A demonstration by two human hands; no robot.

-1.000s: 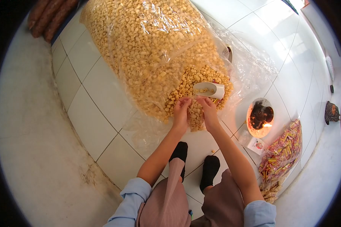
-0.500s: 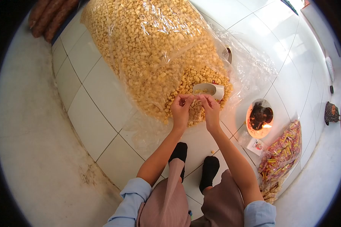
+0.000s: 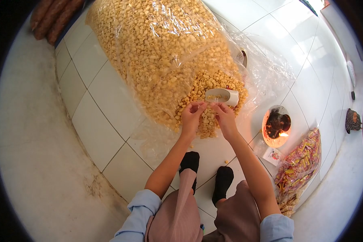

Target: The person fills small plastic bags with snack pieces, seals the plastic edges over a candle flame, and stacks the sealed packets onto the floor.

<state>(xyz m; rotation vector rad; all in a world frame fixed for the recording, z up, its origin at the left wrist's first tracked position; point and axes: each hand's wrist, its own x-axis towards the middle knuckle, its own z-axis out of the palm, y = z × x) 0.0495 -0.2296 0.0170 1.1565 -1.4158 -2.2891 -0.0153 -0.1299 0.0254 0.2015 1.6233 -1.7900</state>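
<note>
My left hand (image 3: pixel 192 115) and my right hand (image 3: pixel 225 117) are side by side, fingertips pinched and a small gap between them. They grip the top edge of what looks like a small clear plastic bag (image 3: pixel 208 122), with ring-shaped snacks in it hanging below my fingers. Its outline blends with the loose snacks behind. Just beyond my fingers, a white scoop (image 3: pixel 222 96) rests on the snacks at the mouth of a huge clear sack (image 3: pixel 157 56), which lies on its side full of the same yellow-brown pieces.
To the right, a small flame burns beside a dark tin on a plate (image 3: pixel 268 137). Near it lie a white printed packet (image 3: pixel 272 155) and a large bag of small red-and-yellow packets (image 3: pixel 298 169). Brown rolls (image 3: pixel 54 20) lie at the upper left. Tiled floor (image 3: pixel 101 117) surrounds the sack.
My hands have drawn slightly apart, and the small bag's top edge between them is spread a little wider. The scoop and sack have stayed put.
</note>
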